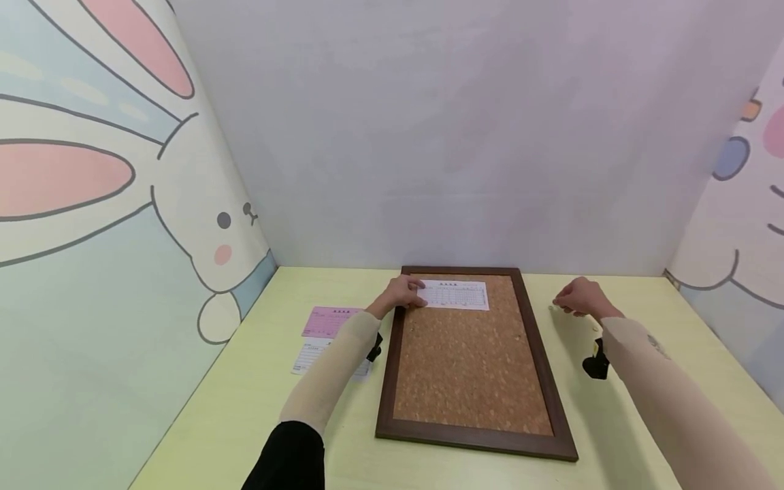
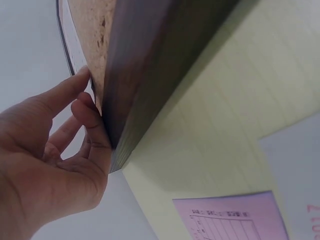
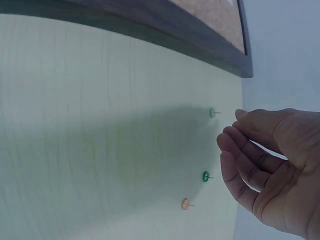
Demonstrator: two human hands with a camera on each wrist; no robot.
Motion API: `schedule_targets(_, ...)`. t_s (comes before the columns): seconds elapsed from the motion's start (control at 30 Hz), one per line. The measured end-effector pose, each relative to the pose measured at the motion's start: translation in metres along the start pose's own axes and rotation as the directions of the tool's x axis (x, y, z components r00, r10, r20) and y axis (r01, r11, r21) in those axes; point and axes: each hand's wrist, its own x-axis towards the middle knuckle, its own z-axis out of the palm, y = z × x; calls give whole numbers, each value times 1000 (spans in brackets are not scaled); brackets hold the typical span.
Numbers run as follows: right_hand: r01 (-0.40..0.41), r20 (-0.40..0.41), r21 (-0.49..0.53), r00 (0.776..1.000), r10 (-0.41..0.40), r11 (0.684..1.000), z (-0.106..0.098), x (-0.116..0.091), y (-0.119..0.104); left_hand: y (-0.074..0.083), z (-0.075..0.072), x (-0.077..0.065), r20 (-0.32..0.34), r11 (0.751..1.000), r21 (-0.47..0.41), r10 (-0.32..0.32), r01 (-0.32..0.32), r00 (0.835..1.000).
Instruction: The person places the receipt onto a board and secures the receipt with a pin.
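Observation:
My left hand (image 1: 402, 292) holds the left end of a white printed paper slip (image 1: 456, 295) lying on the upper part of a brown-framed corkboard (image 1: 471, 367). In the left wrist view, the straight thumb (image 2: 67, 92) reaches onto the slip, while the other fingers bend beside the board's edge. To the right of the board, my right hand (image 1: 583, 297) hovers low over the table with fingers loosely bent. Its thumb and index tips stop just short of a pale green thumbtack (image 3: 212, 112). A darker green thumbtack (image 3: 205, 176) and an orange one (image 3: 185, 204) lie close by, under the other fingers.
Left of the board, a pink printed slip (image 1: 327, 321) and a white one (image 1: 309, 355) lie on the pale yellow table (image 1: 245, 408), partly hidden by my left forearm. A grey wall (image 1: 429, 170) rises behind the board; cartoon-printed walls flank both sides.

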Motion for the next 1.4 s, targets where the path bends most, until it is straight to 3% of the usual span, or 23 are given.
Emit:
schedule_targets(0.23, 2, -47, -69, 999, -5, 998, 14, 5, 16, 3, 1, -2, 12, 999, 23, 38, -38, 999)
schedule_targets(0.43, 0, -72, -87, 997, -7, 996, 19, 14, 14, 1, -1, -3, -9, 1000, 8, 15, -15, 1000)
schedule_targets(0.77, -30, -88, -106, 996, 21, 994, 19, 11, 11, 2, 0, -3, -10, 1000, 20, 16, -16, 1000)
schedule_targets(1.1, 93, -120, -56, 988, -99, 994, 27, 23, -11, 1, 0, -5, -15, 1000, 25, 8, -8, 1000)
schedule_targets(1.4, 166, -136, 1, 977, -165, 986, 51, 39, -55, 1, 1, -1, -15, 999, 33, 8, -7, 1000)
